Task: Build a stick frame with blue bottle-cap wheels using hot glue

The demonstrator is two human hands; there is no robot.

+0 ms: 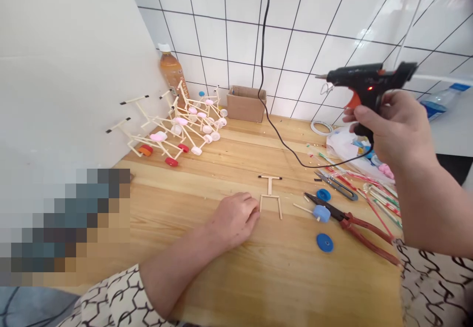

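Observation:
My right hand (393, 127) is raised above the right side of the wooden table (236, 277) and grips a black hot glue gun (364, 81), nozzle pointing left, a red light lit on its body. My left hand (234, 218) rests knuckles-up on the table with its fingers curled, fingertips touching the left leg of a small frame of thin wooden sticks (270, 196). Three blue bottle caps (322, 213) lie just right of the frame, one on a stick.
Red-handled pliers (351, 221) and scissors (338, 185) lie at right beside a pile of sticks and bags (369, 179). Several finished stick models with caps (185, 125) stand at the back left by a bottle (173, 73). A cardboard box (246, 102) stands against the tiled wall. The gun's black cord (275, 129) crosses the table.

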